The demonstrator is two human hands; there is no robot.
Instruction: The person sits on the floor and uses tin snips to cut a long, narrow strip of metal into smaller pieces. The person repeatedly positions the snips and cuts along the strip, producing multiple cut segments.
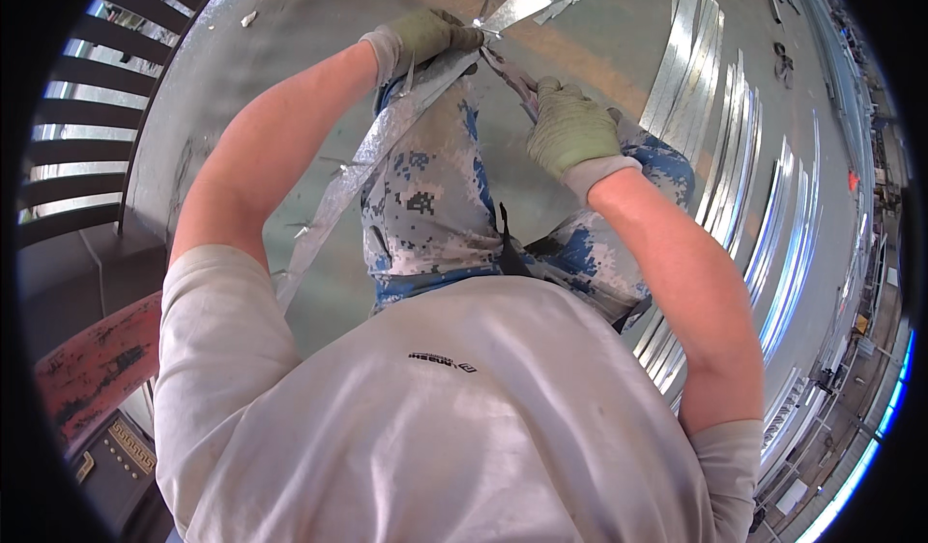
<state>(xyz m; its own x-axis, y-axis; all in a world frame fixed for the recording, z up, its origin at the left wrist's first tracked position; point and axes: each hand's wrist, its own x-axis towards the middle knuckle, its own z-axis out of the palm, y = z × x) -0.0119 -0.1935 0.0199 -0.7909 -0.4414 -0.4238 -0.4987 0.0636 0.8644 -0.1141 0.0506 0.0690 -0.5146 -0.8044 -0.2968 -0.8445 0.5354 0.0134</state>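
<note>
Lying in rows on the grey floor (570, 45) at the right are long, shiny metal strips (696, 70), with a dark scissor-like tool (783, 63) farther out. Standing along the left edge is a dark slatted frame (92, 113); below it a curved red bar (101, 364) shows worn, chipped paint. A dark panel (126, 451) with gold patterned trim occupies the lower left corner.

The worked strip (362, 157), thin bright sheet metal with pointed tabs projecting, runs diagonally over the left leg (425, 190) in camouflage cloth. The gloved left hand (420, 39) pinches it, fingers curled. The gloved right hand (572, 129) has its fingers wrapped around reddish-handled snips (510, 77), their tips at the strip beside the left fingertips; whether the blades bite cannot be told.
</note>
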